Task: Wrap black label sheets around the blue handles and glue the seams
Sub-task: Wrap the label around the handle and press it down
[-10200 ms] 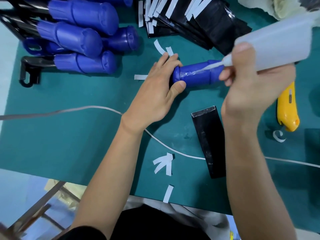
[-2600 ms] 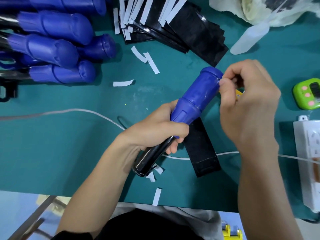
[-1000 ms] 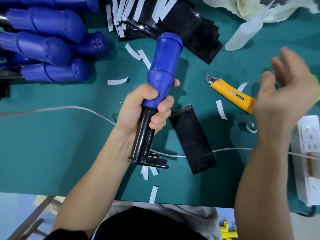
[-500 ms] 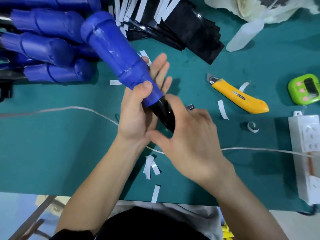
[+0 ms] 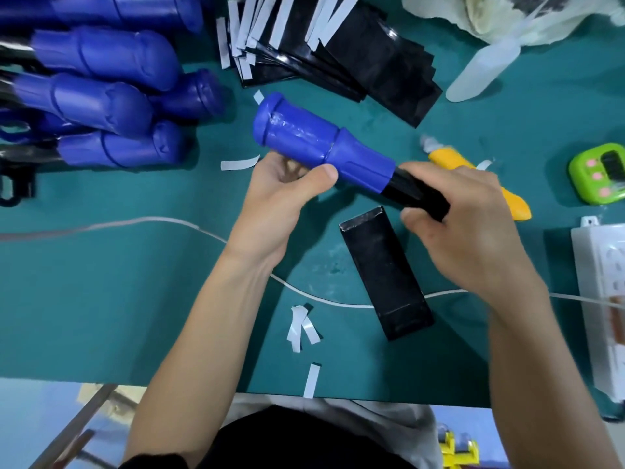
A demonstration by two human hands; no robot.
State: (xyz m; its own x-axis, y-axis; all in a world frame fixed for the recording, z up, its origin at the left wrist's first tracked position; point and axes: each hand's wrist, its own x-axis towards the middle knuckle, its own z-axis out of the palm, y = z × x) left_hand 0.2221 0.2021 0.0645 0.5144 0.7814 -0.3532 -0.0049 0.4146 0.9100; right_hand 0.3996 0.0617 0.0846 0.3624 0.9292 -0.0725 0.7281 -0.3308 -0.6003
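Held thing: a blue handle (image 5: 321,143) on a black shaft (image 5: 416,194), lifted above the green desk (image 5: 101,299) and carried by both hands.

Left hand (image 5: 280,191): cups the thick blue part from beneath, thumb pressed on its near side, fingers curled under it.

Right hand (image 5: 466,225): wrapped round the black shaft, just past where the blue ends.

Long axis: the handle slopes from its rounded butt end at upper left down to the shaft at lower right, so it lies almost crosswise in front of the person.

Surface: a glossy streak runs along the top of the thick blue part, probably wet glue.

Loose sheet: one black label sheet (image 5: 385,272) lies flat on the desk, just below the handle and between the two wrists. Its long side runs steeply away from the person, so it crosses the handle's axis at an angle.

Nearer hand: the right thumb sits just beside the sheet's far corner; the left hand is a little further off.

Coming move, as a guess: the handle must come down onto the sheet, or the sheet be lifted to it, with the streak facing the sheet.

Elsewhere: a stack of black sheets (image 5: 372,62) and a glue bottle (image 5: 480,76) at the far edge, a pile of blue handles (image 5: 101,96) at far left, and a yellow knife (image 5: 514,204) behind the right hand.
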